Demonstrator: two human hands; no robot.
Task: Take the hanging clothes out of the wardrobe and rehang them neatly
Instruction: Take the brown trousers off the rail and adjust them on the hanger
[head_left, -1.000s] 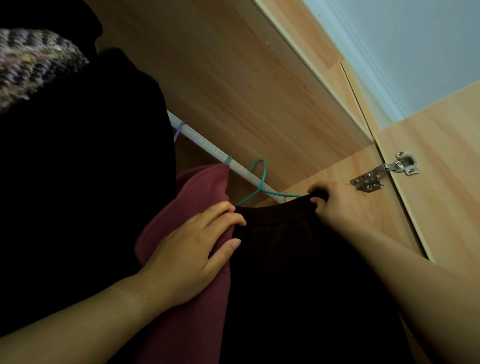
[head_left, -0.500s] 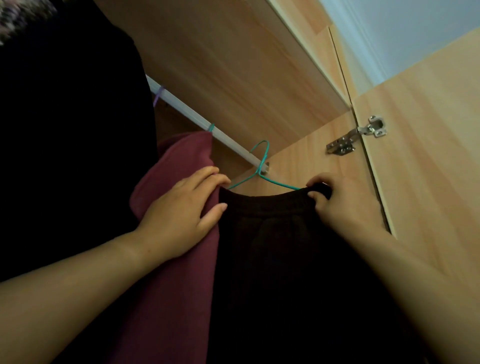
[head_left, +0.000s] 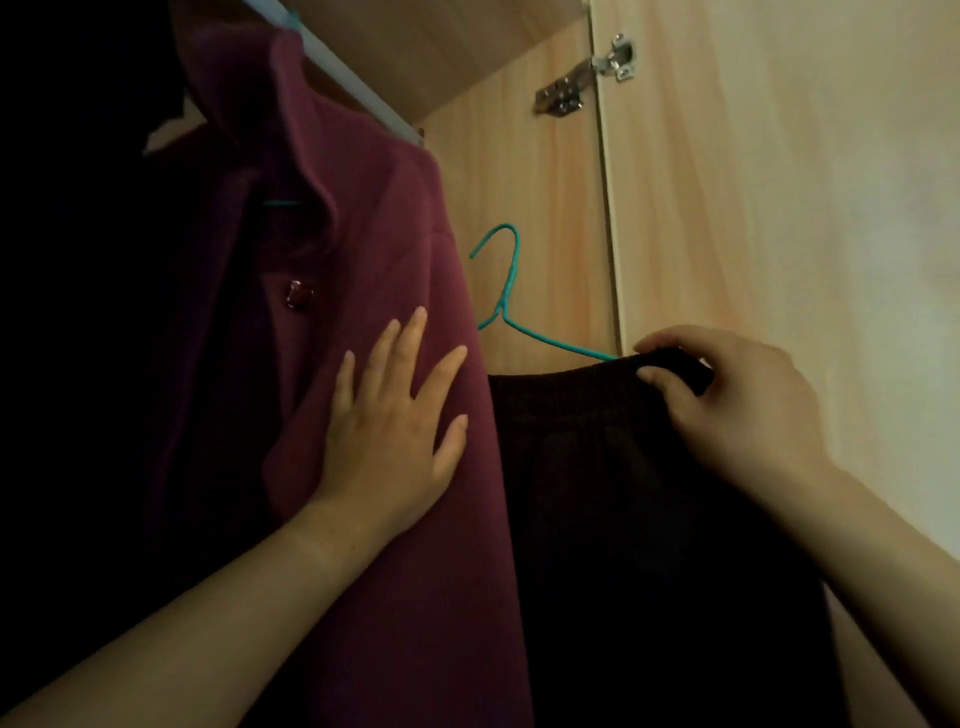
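Wardrobe rail (head_left: 358, 88): runs diagonally at top, ends at the wardrobe side panel (head_left: 535, 208). Maroon coat (head_left: 374, 218) hangs from it. Teal hanger (head_left: 511, 291) hook is off the rail, below its end.

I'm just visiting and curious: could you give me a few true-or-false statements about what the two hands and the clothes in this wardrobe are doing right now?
1. The left hand lies flat, fingers spread, on the maroon wool coat. True.
2. The teal wire hanger under the dark brown garment is hooked on the white wardrobe rail. False: its hook hangs free, below the rail.
3. The right hand pinches the top edge of the dark brown garment. True.
4. The wardrobe door is shut. False: the light wooden door stands open on its metal hinge.
5. The maroon coat is lying on the floor. False: it hangs up by the rail.
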